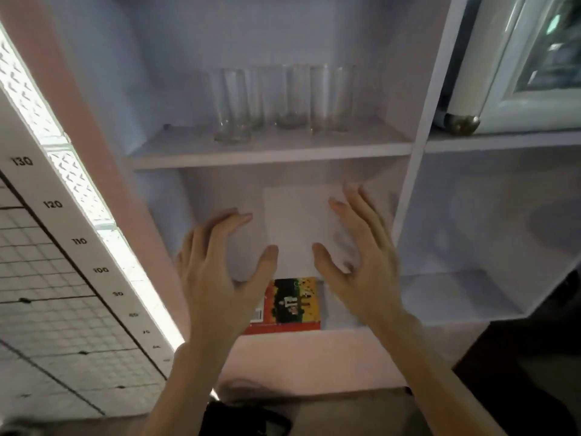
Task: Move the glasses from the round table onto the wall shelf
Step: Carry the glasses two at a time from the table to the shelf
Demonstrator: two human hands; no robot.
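Observation:
Several clear tall glasses point(283, 100) stand upright in a cluster on the upper board of the white wall shelf point(270, 152). My left hand point(217, 272) and my right hand point(358, 247) hover below that board, in front of the lower compartment. Both hands are empty with the fingers spread. Neither touches a glass. The round table is out of view.
A white box point(295, 228) and a red and yellow book point(289, 305) sit in the lower compartment behind my hands. A white cylinder with a metal cap point(462, 111) stands on the right shelf section. A height chart with numbers point(53, 204) hangs on the left wall.

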